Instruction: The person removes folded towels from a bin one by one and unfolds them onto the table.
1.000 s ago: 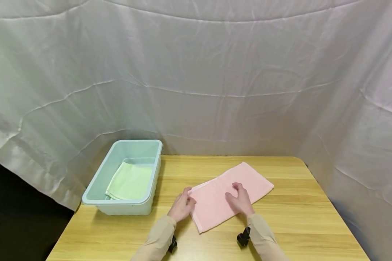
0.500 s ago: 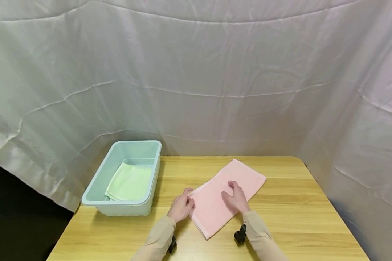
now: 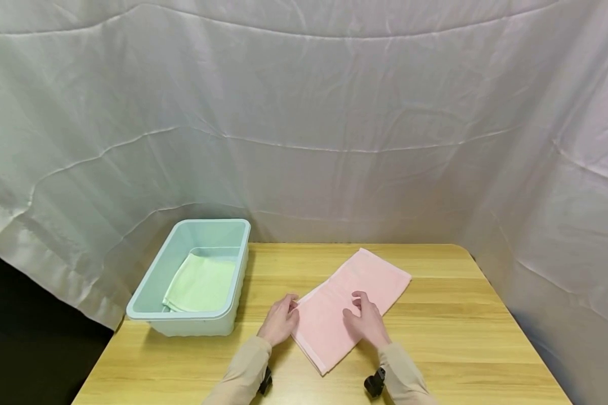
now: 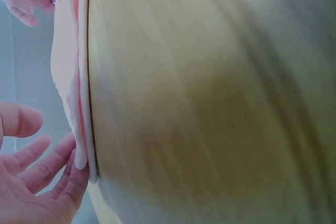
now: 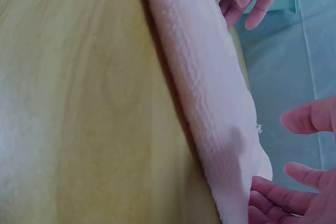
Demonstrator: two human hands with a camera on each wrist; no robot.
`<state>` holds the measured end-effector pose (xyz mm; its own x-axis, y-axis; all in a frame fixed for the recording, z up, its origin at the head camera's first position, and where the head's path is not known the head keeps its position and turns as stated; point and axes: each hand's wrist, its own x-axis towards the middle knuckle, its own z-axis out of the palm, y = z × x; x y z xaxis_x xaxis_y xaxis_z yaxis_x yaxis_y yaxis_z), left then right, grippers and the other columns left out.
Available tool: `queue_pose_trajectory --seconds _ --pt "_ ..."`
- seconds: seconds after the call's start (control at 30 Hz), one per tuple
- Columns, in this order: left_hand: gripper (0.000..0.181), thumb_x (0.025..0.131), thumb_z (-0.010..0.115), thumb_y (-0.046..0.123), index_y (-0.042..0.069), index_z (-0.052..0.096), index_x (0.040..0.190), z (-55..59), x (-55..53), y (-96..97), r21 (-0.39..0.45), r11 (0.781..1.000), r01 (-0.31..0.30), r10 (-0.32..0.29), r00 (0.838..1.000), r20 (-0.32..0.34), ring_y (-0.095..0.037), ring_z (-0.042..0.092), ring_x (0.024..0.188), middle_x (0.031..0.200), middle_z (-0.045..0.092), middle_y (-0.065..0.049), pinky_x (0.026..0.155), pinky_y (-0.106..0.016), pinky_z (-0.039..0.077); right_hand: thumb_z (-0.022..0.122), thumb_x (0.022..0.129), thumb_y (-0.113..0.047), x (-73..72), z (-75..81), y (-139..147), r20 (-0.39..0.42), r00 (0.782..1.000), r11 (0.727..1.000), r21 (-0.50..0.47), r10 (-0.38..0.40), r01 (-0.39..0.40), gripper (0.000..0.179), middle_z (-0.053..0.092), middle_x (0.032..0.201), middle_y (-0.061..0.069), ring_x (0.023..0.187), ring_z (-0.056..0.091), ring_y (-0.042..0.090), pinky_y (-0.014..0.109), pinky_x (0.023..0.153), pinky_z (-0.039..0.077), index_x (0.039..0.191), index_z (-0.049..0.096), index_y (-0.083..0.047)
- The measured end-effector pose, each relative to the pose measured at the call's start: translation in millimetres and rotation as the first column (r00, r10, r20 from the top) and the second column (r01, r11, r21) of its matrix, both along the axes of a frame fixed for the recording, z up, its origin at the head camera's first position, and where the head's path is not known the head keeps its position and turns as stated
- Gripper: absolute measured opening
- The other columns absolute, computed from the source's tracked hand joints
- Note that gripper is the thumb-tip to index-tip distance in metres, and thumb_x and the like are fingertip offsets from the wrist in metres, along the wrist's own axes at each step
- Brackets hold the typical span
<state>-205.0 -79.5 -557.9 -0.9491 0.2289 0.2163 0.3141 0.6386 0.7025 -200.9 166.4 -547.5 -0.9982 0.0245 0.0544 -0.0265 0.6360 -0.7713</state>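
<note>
A folded pink towel (image 3: 329, 332) lies slantwise on the table between both hands. At its left edge is my left hand (image 3: 278, 322); in the left wrist view that hand's fingertips (image 4: 65, 142) touch the towel's layered edge (image 4: 82, 103), while the thumb stands apart. Over the towel's right part my right hand (image 3: 367, 323) is spread, thumb and forefinger separated. The right wrist view has its lower fingers (image 5: 278, 195) against the fluffy side of the towel (image 5: 205, 77), its thumb (image 5: 310, 118) clear of the cloth. Neither hand grips the towel.
A light blue plastic basin (image 3: 192, 316) stands at the table's left, with a folded green towel (image 3: 202, 284) inside. The wooden table (image 3: 461, 337) ends at a pale grey curtain (image 3: 334, 180) behind and to the right.
The pink towel has turned anticlockwise: its far end swung left and its near corner shifted right and closer. My right hand moved slightly left, then nearer; my left hand stayed almost still.
</note>
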Motion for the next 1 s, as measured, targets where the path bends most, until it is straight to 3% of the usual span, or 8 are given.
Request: queue_pose_trajectory --seconds 0.23,0.43,0.67,0.83,1.0 --pt "0.031 0.1 0.05 0.006 -0.004 0.059 0.128 3.4 3.5 -2.8 0.004 1.0 -0.01 0.01 0.999 0.04 -0.024 0.069 0.089 0.101 0.073 -0.016 0.078 -0.034 0.059 0.066 0.089 -0.017 -3.1 -0.2 -3 0.011 1.0 1.0 -0.016 0.023 -0.023 0.049 0.063 0.127 0.027 0.122 0.058 0.044 0.057 0.107 0.045 0.132 0.051 0.004" --pt "0.031 0.1 0.05 0.004 -0.004 0.059 0.128 2.4 7.7 -4.9 0.011 1.0 -0.014 0.014 0.999 0.034 -0.013 0.062 0.078 0.091 0.071 -0.009 0.069 -0.026 0.052 0.066 0.089 -0.017 -7.2 -6.0 -3 0.0 0.999 0.998 -0.028 0.051 -0.051 0.05 0.061 0.13 0.027 0.126 0.054 0.046 0.058 0.112 0.041 0.131 0.052 0.006" --pt "0.029 0.097 0.053 0.004 -0.003 0.061 0.124 -0.7 12.5 -3.9 0.047 0.998 -0.029 0.027 0.999 0.039 -0.014 0.065 0.077 0.092 0.073 -0.012 0.069 -0.025 0.053 0.066 0.09 -0.018 -13.0 -10.2 -5 0.004 0.998 0.997 -0.055 0.061 -0.061 0.05 0.059 0.132 0.028 0.129 0.052 0.046 0.058 0.114 0.039 0.132 0.052 0.007" --pt "0.029 0.095 0.056 0.003 -0.005 0.061 0.123 -1.7 18.1 -1.3 0.1 0.995 -0.015 0.008 0.997 0.076 -0.01 0.065 0.072 0.086 0.073 -0.01 0.064 -0.021 0.053 0.066 0.09 -0.017 -16.3 -12.9 -6 -0.021 0.998 0.998 -0.043 0.053 -0.053 0.048 0.06 0.13 0.027 0.127 0.053 0.046 0.058 0.114 0.04 0.13 0.053 0.006" --pt "0.033 0.096 0.053 -0.002 -0.01 0.055 0.128 -1.9 23.9 1.0 0.222 0.975 0.01 -0.048 0.985 0.168 -0.012 0.066 0.062 0.081 0.071 -0.013 0.055 -0.019 0.054 0.066 0.089 -0.018 -16.0 -13.9 -7 -0.016 0.999 0.997 -0.053 0.049 -0.05 0.048 0.061 0.13 0.025 0.128 0.053 0.044 0.057 0.114 0.039 0.13 0.054 0.005"
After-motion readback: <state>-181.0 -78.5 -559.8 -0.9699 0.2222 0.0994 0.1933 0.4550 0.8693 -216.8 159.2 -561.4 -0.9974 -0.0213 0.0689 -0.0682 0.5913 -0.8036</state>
